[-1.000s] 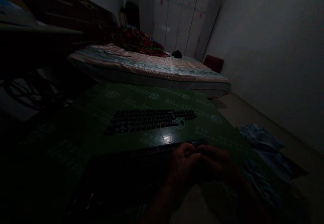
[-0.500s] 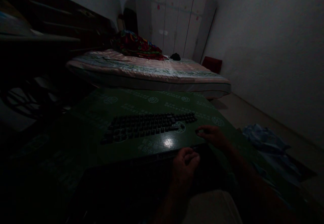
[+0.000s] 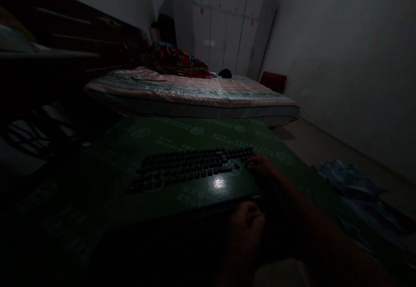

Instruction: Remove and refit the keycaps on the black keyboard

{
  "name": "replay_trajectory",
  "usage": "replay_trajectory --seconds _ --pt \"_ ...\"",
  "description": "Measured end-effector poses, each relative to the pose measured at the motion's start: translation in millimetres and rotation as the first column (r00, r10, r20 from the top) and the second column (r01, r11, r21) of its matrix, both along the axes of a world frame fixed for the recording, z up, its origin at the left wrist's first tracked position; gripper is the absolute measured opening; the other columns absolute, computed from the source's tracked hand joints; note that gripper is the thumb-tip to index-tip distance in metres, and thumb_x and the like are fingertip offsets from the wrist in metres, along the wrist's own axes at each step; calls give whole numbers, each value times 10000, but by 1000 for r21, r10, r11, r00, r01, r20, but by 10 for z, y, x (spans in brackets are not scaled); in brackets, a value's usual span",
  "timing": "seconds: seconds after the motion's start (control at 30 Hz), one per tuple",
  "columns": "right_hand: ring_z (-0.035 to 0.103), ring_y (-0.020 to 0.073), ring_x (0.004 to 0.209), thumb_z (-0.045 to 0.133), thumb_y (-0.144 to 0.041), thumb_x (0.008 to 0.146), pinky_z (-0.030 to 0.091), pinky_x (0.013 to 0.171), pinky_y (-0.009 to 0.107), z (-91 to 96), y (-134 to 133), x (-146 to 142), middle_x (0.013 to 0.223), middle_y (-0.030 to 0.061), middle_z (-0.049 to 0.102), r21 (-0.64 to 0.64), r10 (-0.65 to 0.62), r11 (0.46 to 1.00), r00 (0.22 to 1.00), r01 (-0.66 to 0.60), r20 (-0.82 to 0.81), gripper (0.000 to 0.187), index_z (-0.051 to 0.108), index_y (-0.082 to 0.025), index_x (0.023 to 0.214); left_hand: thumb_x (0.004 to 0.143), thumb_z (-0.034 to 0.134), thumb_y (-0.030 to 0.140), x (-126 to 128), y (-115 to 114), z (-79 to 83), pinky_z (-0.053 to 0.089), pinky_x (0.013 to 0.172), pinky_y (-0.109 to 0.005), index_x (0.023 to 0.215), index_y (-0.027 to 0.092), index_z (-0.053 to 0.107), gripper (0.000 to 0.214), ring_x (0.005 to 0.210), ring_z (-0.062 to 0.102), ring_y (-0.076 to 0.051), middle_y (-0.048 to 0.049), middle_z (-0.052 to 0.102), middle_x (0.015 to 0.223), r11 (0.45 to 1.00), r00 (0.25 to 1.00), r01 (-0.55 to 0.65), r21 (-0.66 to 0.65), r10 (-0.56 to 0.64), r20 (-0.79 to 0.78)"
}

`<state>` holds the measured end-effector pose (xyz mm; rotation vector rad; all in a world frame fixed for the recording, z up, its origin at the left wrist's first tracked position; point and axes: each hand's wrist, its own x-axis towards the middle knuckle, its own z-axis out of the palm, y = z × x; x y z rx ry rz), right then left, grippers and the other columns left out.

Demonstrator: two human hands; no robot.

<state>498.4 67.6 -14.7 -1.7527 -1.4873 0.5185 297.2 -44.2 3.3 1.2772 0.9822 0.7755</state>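
Note:
The room is very dim. Rows of loose black keycaps (image 3: 191, 169) lie laid out on a green table (image 3: 201, 137) with pale round prints. My right hand (image 3: 264, 169) reaches out over the table to the right end of the rows, fingertips at the last keys; whether it pinches one I cannot make out. My left hand (image 3: 246, 229) rests at the table's near edge, fingers curled into a loose fist. Something dark, barely visible, lies along that near edge below the table top.
A bed (image 3: 195, 92) with a striped sheet and a red patterned bundle (image 3: 175, 59) stands beyond the table. White wardrobe doors (image 3: 227, 31) fill the back wall. A red box (image 3: 273, 81) sits by the right wall; blue cloth (image 3: 351, 183) lies on the floor at the right.
My hands were together at the near edge; my right hand has moved forward and left to the right end of the keycap rows. My left hand stayed at the edge.

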Motion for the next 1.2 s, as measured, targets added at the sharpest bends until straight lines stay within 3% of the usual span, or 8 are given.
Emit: replay_trajectory --seconds 0.37,0.83,1.2 --pt "565 136 569 641 -213 619 412 550 224 -95 84 52 635 -22 661 -17 54 998 994 -52 94 190 739 -214 781 730 543 208 -14 -6 24 416 677 -247 791 177 592 84 763 596 -175 -12 625 758 997 997 65 29 -64 -44" --pt "617 173 703 612 -258 692 445 619 238 -76 87 43 783 14 692 -155 82 987 973 -49 215 288 708 -199 958 727 529 209 -14 -21 25 421 681 -263 822 169 612 132 767 599 -181 -24 639 778 995 993 82 65 -76 -95" --pt "639 184 784 619 -248 690 462 667 252 -53 53 4 842 3 703 -120 59 992 972 -32 228 257 710 -220 929 727 522 204 -19 -31 41 417 668 -256 807 171 600 116 745 590 -173 -15 631 763 994 990 95 60 -88 -114"
